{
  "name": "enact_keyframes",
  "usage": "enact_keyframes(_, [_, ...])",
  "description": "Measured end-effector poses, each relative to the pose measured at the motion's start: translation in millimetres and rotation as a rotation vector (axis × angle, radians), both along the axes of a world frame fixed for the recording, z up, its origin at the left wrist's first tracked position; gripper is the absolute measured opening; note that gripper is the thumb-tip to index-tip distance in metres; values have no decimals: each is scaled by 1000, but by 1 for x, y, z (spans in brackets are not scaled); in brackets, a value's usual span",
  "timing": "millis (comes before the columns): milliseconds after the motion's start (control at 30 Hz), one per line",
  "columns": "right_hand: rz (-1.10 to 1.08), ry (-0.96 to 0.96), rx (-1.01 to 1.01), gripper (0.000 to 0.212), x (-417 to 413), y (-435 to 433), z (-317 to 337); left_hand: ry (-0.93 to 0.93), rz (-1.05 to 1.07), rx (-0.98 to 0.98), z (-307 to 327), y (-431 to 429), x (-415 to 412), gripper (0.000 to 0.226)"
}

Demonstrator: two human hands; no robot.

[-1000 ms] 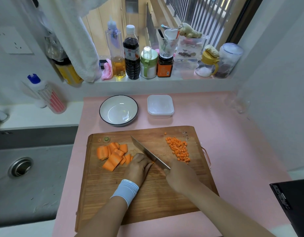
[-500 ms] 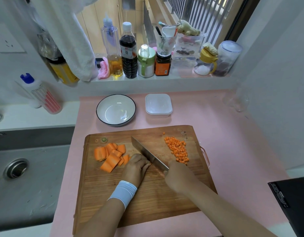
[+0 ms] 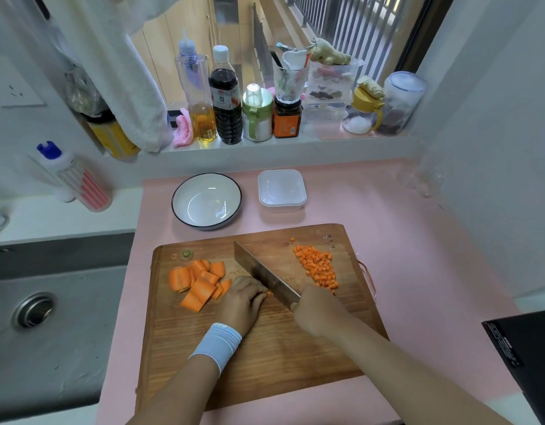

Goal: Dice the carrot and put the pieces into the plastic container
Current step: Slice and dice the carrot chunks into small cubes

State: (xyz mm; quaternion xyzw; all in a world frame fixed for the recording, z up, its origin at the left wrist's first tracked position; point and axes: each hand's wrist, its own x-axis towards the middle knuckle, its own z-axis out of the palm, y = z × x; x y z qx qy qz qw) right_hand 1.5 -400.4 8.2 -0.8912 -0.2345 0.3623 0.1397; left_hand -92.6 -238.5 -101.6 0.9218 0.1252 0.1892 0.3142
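Dicing on cutting board [image 3: 265, 363], judging roughly halfway through. Gripping knife [image 3: 266, 276] handle with right hand [image 3: 318, 311], fingers clenched round it, blade running up-left across the board. Pinning carrot piece [image 3: 268, 293] with left hand [image 3: 245, 297], fingers curled down over it, knuckles touching or just beside the blade flat, not telling which. Showing only a sliver of orange at the fingertips, remaining length hidden.

Sitting left of that hand: uncut carrot chunks [image 3: 200, 282], touching each other in a loose heap. Lying right of the blade: diced pile [image 3: 317, 266], near the board's right edge. Waiting beyond the board, well apart from the pile: plastic container [image 3: 282, 190], beside bowl [image 3: 207, 200]; lid on or off, not telling.

Flagging likely failures:
- Risking a nicked fingertip, with such a short piece and fingers crowding the edge.
- Risking the stub slipping or rolling under pressure, throwing the cut off and giving uneven dice.
- Risking cubes sticking to the blade and dropping off, or getting pushed over the right edge onto pink counter [image 3: 418, 256], given the pile lying close to it.
- Risking chunks getting knocked off the heap by the left hand.
- Risking spills at transfer, with a small container sitting away from the board; needing a lid check before scooping.
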Motion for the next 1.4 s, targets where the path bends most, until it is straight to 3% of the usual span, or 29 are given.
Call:
enact_keyframes(300, [-82, 82, 94, 14, 15, -11, 27, 136, 58, -121, 22, 17, 8, 34])
enact_keyframes(533, [-154, -34, 109, 14, 17, -19, 26, 349, -119, -37, 29, 21, 22, 59])
enact_keyframes(633, [-151, -105, 85, 9, 13, -23, 22, 363, -182, 38, 29, 20, 26, 52])
enact_keyframes(767, [-137, -159, 61, 15, 5, -24, 16, 355, -70, 9, 29, 10, 23, 46])
enact_keyframes(933, [-115, -127, 56, 21, -5, -22, 17, 318, 70, 42, 24, -7, 13, 49])
enact_keyframes(1133, [-123, -98, 81, 19, -11, -20, 14, 253, -13, -10, 23, 4, 1, 36])
enact_keyframes(1400, [-128, -59, 97, 9, -14, -18, 12, 261, 29, -59, 27, 0, 8, 28])
